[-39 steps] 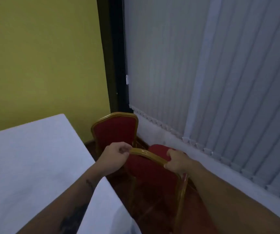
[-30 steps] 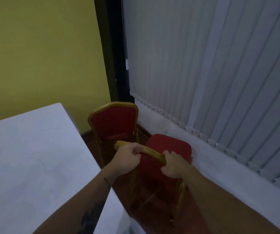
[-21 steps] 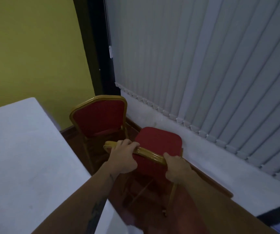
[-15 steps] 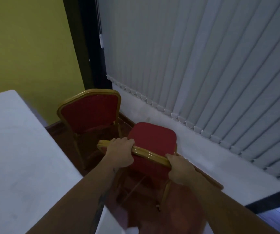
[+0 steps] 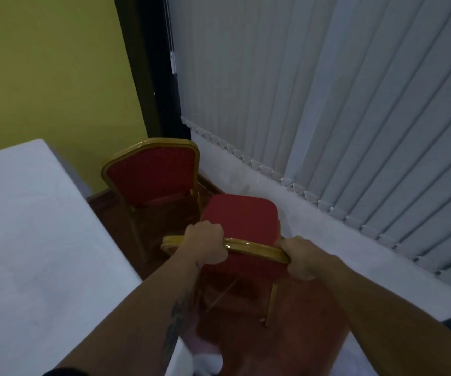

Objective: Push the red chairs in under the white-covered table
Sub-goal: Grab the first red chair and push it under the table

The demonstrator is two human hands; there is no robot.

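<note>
A red chair [image 5: 242, 217] with a gold frame stands in front of me, its seat facing the blinds. My left hand [image 5: 205, 244] is closed over the left part of the gold top rail. My right hand [image 5: 301, 257] grips the rail's right end. A second red chair [image 5: 152, 176] stands beyond it in the corner, its back turned my way. The white-covered table [image 5: 34, 240] fills the left side, its edge a short way left of the held chair.
Grey vertical blinds [image 5: 314, 90] and a low white ledge [image 5: 300, 221] run along the right. A yellow wall [image 5: 50, 69] and a dark frame [image 5: 148, 66] close the corner. Reddish wood floor [image 5: 286, 340] shows between table and ledge.
Both hands have kept their grip on the top rail. The held chair has swung away from the table so its seat shows toward the blinds, and my view has drifted sideways.
</note>
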